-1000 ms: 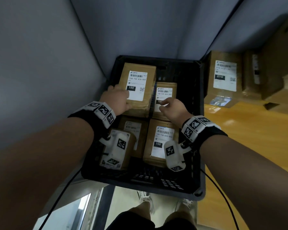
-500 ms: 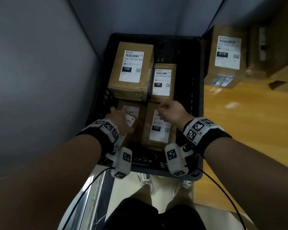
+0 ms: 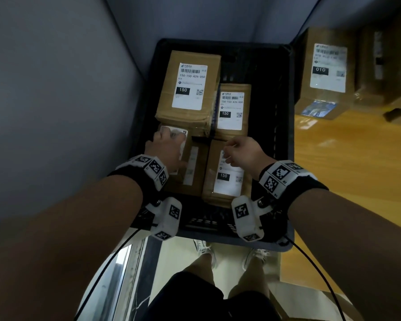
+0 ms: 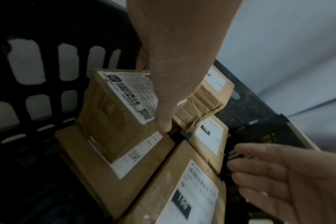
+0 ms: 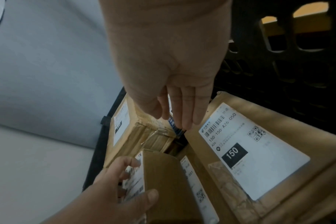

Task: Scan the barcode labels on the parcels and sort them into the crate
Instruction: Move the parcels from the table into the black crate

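A black plastic crate (image 3: 290,135) holds several brown parcels with white "150" labels: a tall one at far left (image 3: 190,89), one at far right (image 3: 232,110), one at near right (image 3: 227,179). My left hand (image 3: 164,147) grips a small labelled parcel (image 4: 123,97), tipped up on its edge on the near-left parcel (image 3: 193,172). Its thumb lies on one face and its fingers on the label side (image 5: 132,178). My right hand (image 3: 239,151) hovers over the near-right parcel with straight fingers (image 5: 182,115), holding nothing.
On the wooden table (image 3: 345,172) right of the crate stands a parcel labelled "010" (image 3: 326,70), with more cardboard boxes behind it. A grey wall (image 3: 56,89) runs close along the crate's left and back. My legs and shoes show below the crate.
My left hand has drawn back from the tall far-left parcel to the near-left spot, now holding the small parcel on edge. My right hand has moved nearer, over the near-right parcel.
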A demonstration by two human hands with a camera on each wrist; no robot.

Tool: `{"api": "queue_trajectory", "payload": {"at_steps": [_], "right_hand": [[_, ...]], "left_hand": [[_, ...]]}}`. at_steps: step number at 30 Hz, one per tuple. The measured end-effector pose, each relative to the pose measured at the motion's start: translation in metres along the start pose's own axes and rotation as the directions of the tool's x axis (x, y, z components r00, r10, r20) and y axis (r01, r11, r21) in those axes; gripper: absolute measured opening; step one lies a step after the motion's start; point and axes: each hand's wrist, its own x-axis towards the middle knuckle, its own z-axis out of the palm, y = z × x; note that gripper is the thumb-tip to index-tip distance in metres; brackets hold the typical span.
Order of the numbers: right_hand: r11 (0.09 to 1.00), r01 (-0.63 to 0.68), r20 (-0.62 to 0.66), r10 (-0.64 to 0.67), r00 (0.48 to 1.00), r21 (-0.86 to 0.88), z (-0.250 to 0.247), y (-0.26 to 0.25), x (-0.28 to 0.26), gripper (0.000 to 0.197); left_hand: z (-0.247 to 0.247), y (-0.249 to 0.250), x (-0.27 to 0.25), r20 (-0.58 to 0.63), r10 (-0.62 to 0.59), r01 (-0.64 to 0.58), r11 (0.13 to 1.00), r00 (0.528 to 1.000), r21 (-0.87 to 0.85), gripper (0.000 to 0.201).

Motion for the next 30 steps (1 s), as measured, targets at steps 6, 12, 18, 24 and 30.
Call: {"api": "queue_trajectory", "payload": {"at_steps": [6,12,18,24,30], "right_hand": [[0.999,0.035,-0.033,-0.034,0.999,0.003,-0.018,-0.010,-0.011,0.011],[0.992,0.117,-0.174,-0.107,0.979,0.046,-0.074,-0.032,-0.034,0.009],[0.958,0.286,-0.411,-0.245,0.878,0.039,-0.170,-0.052,-0.076,0.020],[0.898,0.389,-0.608,-0.428,0.668,-0.205,-0.278,-0.056,-0.118,0.019],[0.844,0.107,-0.645,-0.477,0.596,-0.526,-0.365,-0.023,-0.120,0.039]], "left_hand": [[-0.028,0.017,-0.002,-0.004,0.006,-0.006,1.000,1.000,0.007,0.057],[-0.083,0.064,-0.008,-0.159,0.148,-0.175,0.969,0.976,-0.173,0.037],[-0.156,0.146,-0.017,-0.296,0.221,-0.314,0.894,0.929,-0.320,0.034],[-0.216,0.236,-0.030,-0.375,0.282,-0.433,0.798,0.883,-0.419,0.031],[-0.225,0.318,-0.019,-0.216,0.235,-0.318,0.634,0.948,-0.705,0.052]]}}
